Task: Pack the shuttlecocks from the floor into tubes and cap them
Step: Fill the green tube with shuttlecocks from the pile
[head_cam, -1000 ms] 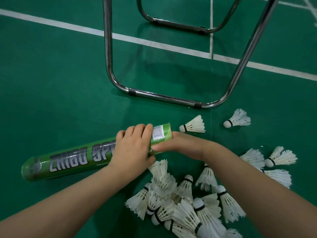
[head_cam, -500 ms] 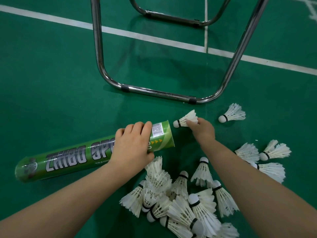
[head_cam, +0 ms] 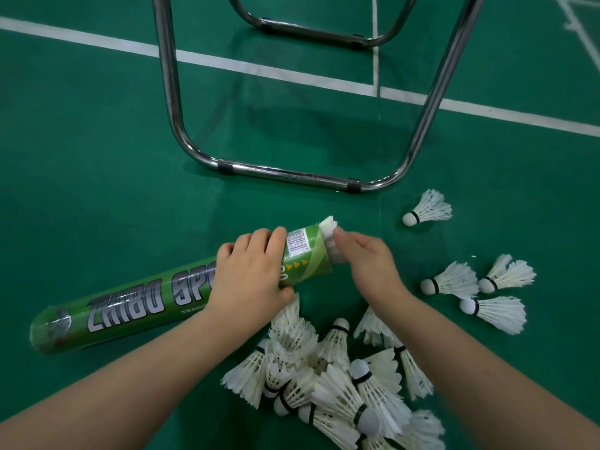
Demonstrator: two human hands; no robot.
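Note:
A long green tube (head_cam: 136, 306) lies on the green court floor, its open mouth pointing right. My left hand (head_cam: 250, 274) grips the tube near that mouth. A white feather shuttlecock (head_cam: 329, 237) sits partly inside the mouth, feathers sticking out. My right hand (head_cam: 367, 261) holds it there, fingers curled around the feathers. A pile of several shuttlecocks (head_cam: 331, 378) lies just below both hands. Three more shuttlecocks (head_cam: 480, 287) lie to the right, and a single one (head_cam: 427, 211) farther up.
A chrome tubular chair frame (head_cam: 292, 175) stands on the floor right behind the tube mouth, its bar close to my hands. White court lines (head_cam: 259, 69) cross the floor beyond. No cap shows in view.
My right hand picked the lone shuttlecock off the floor beyond the tube mouth and brought it back into the mouth. My left hand has kept its grip on the tube.

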